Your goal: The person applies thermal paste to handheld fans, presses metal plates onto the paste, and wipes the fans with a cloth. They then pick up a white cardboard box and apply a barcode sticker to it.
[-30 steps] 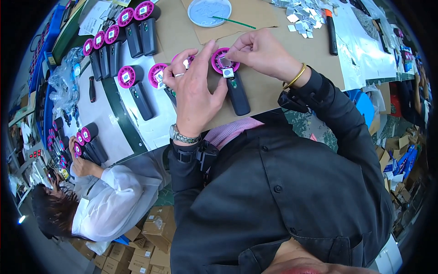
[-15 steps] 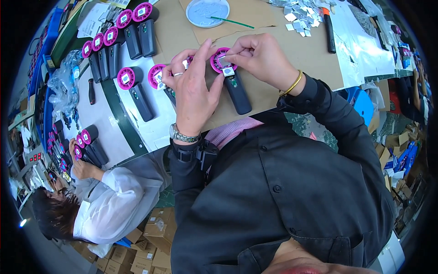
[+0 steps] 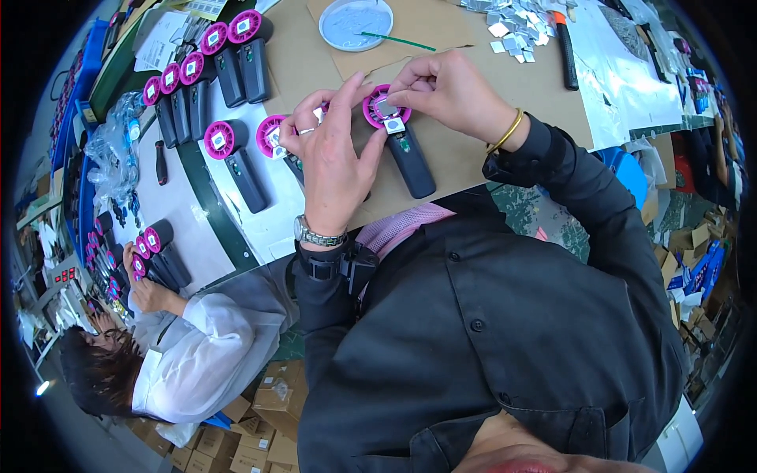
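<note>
A dark handheld device with a pink slotted round head lies in front of me, its handle toward me. My left hand is at the head's left side, thumb and forefinger spread against the device. The thumb tip is by a small white square piece with a grey spot at the neck. My right hand pinches the edge of a small silvery square plate over the pink head. My left fingers partly cover another pink-headed device.
More pink-headed devices stand at the left. A white dish of bluish paste with a green stick sits at the back, beside silvery squares and an orange-and-black knife. A co-worker handles similar devices at lower left.
The whole view has shifted slightly. Both hands stay at the pink head, with the right fingers still at the silvery plate. The co-worker's arm has barely moved.
</note>
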A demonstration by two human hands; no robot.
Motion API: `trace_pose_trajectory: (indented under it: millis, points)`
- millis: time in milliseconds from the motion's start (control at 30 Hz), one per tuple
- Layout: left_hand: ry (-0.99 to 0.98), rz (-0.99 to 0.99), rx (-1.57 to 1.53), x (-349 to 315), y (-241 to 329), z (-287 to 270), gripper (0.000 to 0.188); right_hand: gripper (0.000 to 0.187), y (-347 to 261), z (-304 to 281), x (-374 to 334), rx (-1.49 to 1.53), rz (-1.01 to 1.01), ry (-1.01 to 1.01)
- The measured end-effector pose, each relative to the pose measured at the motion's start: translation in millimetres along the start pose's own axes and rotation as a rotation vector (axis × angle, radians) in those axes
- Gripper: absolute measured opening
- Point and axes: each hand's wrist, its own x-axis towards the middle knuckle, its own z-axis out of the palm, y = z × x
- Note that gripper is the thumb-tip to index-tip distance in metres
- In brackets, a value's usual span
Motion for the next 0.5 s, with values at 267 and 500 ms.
trace_pose_trajectory:
  millis: [267,500]
  points:
    - [0.007,-0.001,-0.003,-0.4,-0.8,0.9,0.077,0.02,7.2,-4.3,0.7,0.176,0.018,-0.082]
    - [-0.007,-0.011,0.0,-0.9,0.6,-0.6,0.076,0.022,6.4,-10.3,8.8,0.055,-0.053,-0.144]
